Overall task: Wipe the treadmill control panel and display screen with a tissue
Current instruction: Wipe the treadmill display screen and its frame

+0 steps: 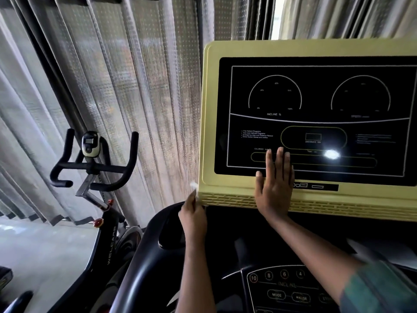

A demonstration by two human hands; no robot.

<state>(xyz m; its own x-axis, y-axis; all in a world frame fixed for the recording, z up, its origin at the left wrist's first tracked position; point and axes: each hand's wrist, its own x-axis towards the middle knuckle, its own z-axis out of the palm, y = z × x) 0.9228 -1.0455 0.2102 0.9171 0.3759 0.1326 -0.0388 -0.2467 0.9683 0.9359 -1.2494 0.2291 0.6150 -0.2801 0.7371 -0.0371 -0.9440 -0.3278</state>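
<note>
Tissue (193, 185) is peeking out white above the left hand (194, 214), which is pinching it against the lower-left corner of the yellow console frame (208, 109). The right hand (274, 190) is lying flat, fingers straight, across the bottom edge of the dark display screen (316, 100). An exercise bike (90, 168) is standing off to the left.

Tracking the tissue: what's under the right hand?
Flat right hand covers black display screen's lower edge and yellow frame; anything beneath is hidden. White tissue peeks from left hand.
</note>
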